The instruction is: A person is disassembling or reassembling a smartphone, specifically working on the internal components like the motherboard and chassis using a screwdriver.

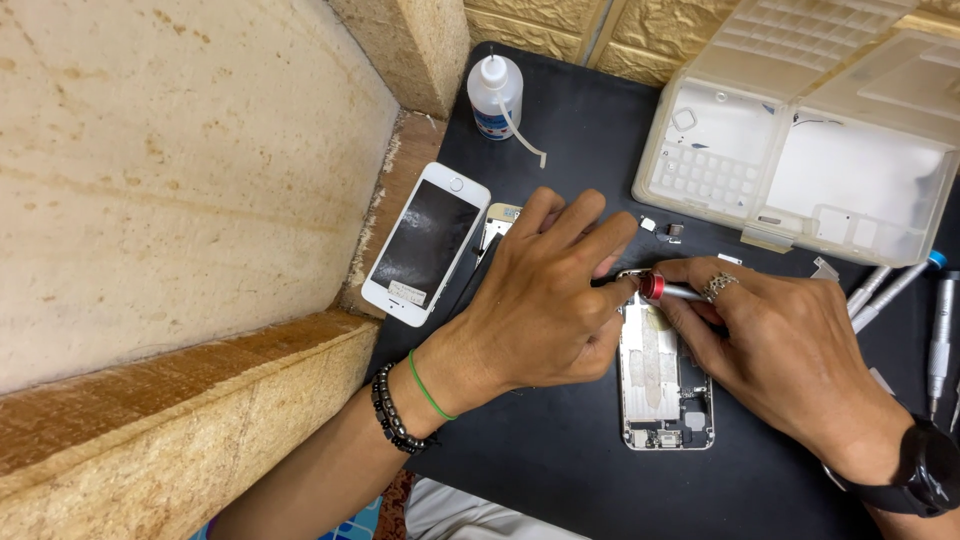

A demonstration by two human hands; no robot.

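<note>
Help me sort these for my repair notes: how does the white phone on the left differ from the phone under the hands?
The white phone has its dark screen fitted; the opened phone has none, so its metal insides show. The white phone lies tilted and untouched beside the wall; the opened phone lies straight, with the left hand on it and the right hand holding a screwdriver over it. Both lie flat on the black mat.

We have the opened phone chassis (pixel 665 385) lying on the work mat (pixel 560 460) in front of us, our left hand (pixel 540 300) resting just left of it and our right hand (pixel 775 345) over its right edge — the screwdriver (pixel 668 291) between them, at the chassis's far end. Left of our left hand lies the detached phone screen (pixel 427 243); behind it stands the squeeze bottle (pixel 494 97). Far right sits the parts organiser box (pixel 800 150) — spare screwdrivers (pixel 915 310) lie before it.
</note>
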